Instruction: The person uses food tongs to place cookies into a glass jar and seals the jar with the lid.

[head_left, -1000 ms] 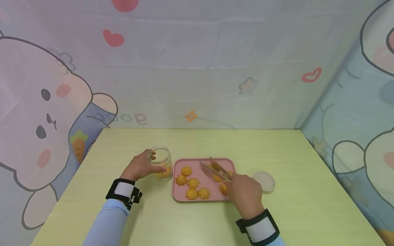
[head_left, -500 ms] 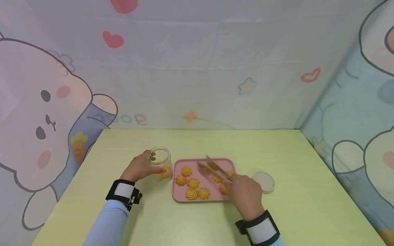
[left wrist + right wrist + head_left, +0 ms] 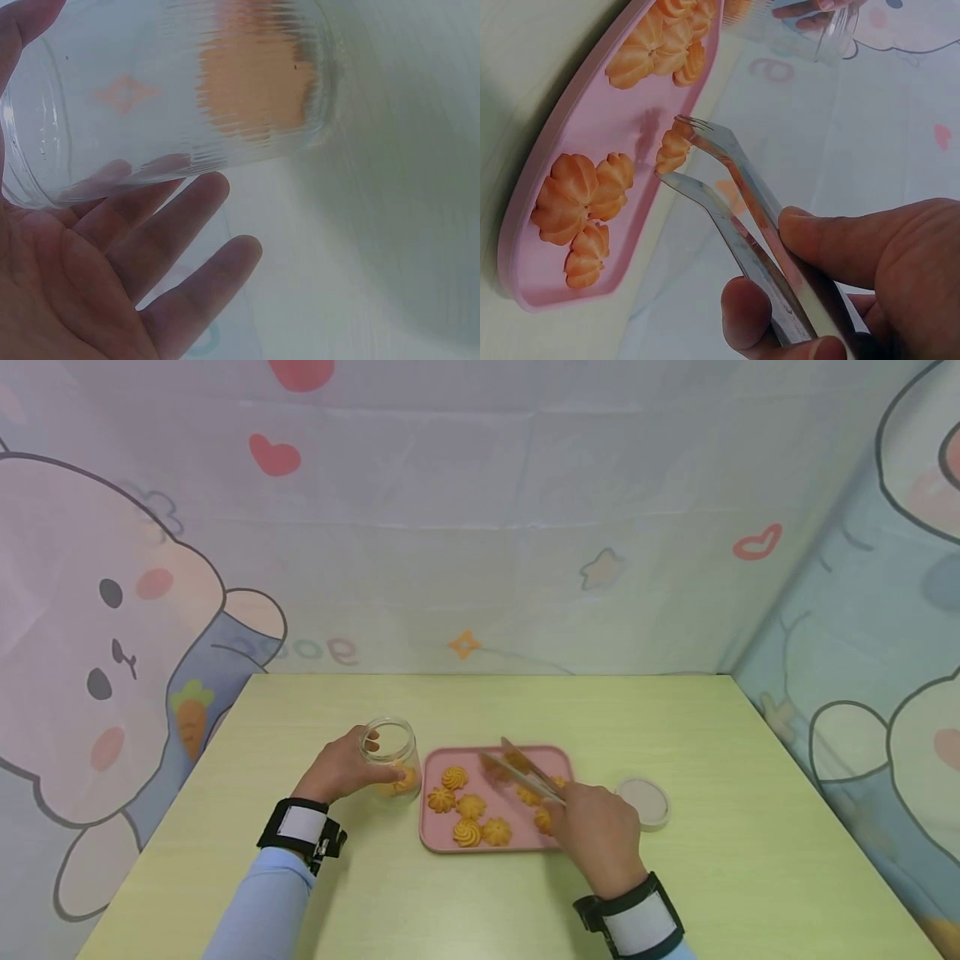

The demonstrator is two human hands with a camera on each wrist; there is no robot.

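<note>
My left hand (image 3: 347, 768) holds a clear glass jar (image 3: 390, 747) standing on the table at the tray's left, thumb in front and fingers behind. Cookies (image 3: 255, 82) lie at the jar's bottom. With my right hand (image 3: 600, 831) I pinch metal food tongs (image 3: 746, 187) between thumb and fingers. The tongs' tips are apart over the pink tray (image 3: 480, 850), with a piped cookie (image 3: 673, 150) between them; whether they grip it I cannot tell. Several more cookies (image 3: 471, 807) lie on the tray's left side, others (image 3: 566, 199) at its right, partly hidden by the right hand.
A round white lid (image 3: 643, 803) lies on the table (image 3: 420, 902) to the right of the tray, close to the right hand. Behind the table hangs a cartoon-printed cloth (image 3: 465, 527).
The tongs' tips have shifted slightly to the left over the tray. The left hand and the jar stay where they were.
</note>
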